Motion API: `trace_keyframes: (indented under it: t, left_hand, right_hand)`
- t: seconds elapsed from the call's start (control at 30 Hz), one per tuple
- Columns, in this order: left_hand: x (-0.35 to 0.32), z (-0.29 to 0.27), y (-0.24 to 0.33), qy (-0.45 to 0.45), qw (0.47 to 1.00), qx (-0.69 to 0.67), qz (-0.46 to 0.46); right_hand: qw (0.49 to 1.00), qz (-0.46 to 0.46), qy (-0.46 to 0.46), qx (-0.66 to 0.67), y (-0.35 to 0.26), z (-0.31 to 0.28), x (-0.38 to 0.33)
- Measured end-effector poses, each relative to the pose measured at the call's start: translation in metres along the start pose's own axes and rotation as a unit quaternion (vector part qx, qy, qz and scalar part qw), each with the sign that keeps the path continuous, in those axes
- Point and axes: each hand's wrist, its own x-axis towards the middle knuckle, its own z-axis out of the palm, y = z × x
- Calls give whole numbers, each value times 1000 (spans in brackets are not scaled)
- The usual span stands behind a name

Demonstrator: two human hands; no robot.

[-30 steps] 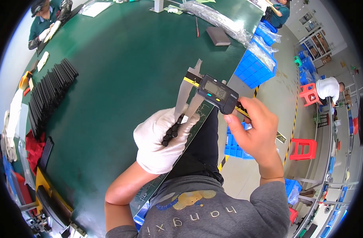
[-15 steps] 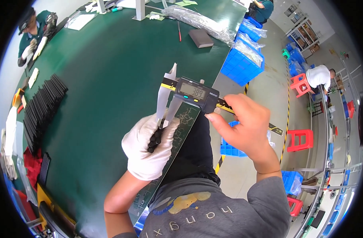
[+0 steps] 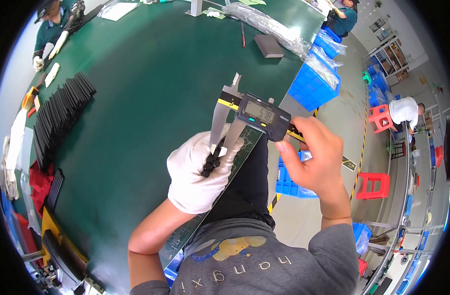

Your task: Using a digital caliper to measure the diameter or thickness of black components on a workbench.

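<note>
My left hand (image 3: 191,171), in a white glove, is closed around a small bunch of thin black rods (image 3: 211,165), their ends showing between thumb and fingers. In my bare right hand (image 3: 317,158) is a digital caliper (image 3: 263,116), gripped by its black slider and beam with thumb and bent fingers. Its long metal jaws point down into the left hand, with their tips at the rods. Whether both tips touch a rod is too small to tell. The caliper is held above the green table's (image 3: 136,108) edge nearest me.
Many black rods (image 3: 62,115) lie in a row on the left, near a red cloth (image 3: 41,179). A dark box (image 3: 268,46) and plastic-wrapped bundle (image 3: 266,27) lie far off. Blue crates (image 3: 313,88) stand right of the table. A co-worker (image 3: 52,29) works at far left.
The view has shifted, so the table's contents appear farther right. The caliper's jaws have spread a little and its display reading has changed. Both hands keep their holds.
</note>
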Motion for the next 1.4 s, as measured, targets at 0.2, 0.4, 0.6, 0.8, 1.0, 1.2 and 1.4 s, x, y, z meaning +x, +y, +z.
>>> trace_keyframes:
  t: [0.2, 0.4, 0.6, 0.8, 1.0, 1.2, 1.4]
  left_hand:
    - [-1, -1, -3, -9, 1000, -5, 2]
    - [2, -2, 2, -12, 1000, -4, -22]
    - [5, 1, 0, 6, 1000, 10, -17]
    - [4, 0, 0, 20, 1000, 11, -21]
    - [7, 2, 1, 37, 999, -1, -22]
    - [3, -1, -5, 37, 998, 20, -35]
    - [4, -2, -7, 49, 998, 31, -13]
  right_hand:
    - [1000, -1, 13, -12, -1, -1, 3]
    - [998, -16, 26, -57, -4, -4, 7]
    - [998, -24, 40, -46, 0, 1, 9]
    - [998, -15, 23, -52, -2, 1, 11]
    - [1000, 21, -13, -3, -5, 2, 5]
    - [997, 67, -35, 32, -15, 2, 0]
    - [998, 60, -30, 19, -18, 4, -1]
